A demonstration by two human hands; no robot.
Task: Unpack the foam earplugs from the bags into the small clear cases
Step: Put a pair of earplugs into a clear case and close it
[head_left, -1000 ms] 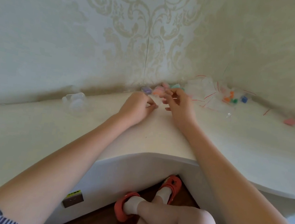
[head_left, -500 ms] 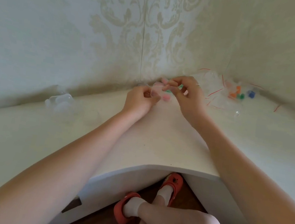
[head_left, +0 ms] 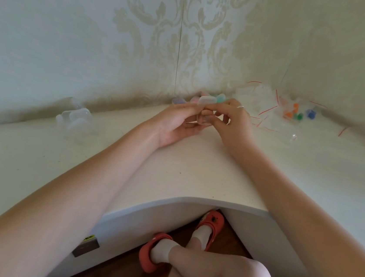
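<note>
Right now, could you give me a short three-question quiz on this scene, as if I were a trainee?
1. True or false: both hands hold the small clear case above the table.
2. Where do the empty clear cases sit: A) the person's left, B) the person's right, C) on the floor?
3. Fill in: the bags with red strips lie beyond the ____ hand.

Key: 1 true; 2 A; 3 right. The left hand and right hand meet at the case.

The small clear case (head_left: 206, 101) is now lifted off the desk (head_left: 195, 176) and held upright between both hands, left hand (head_left: 178, 124) turned palm-up, right hand (head_left: 231, 121) pinching.
</note>
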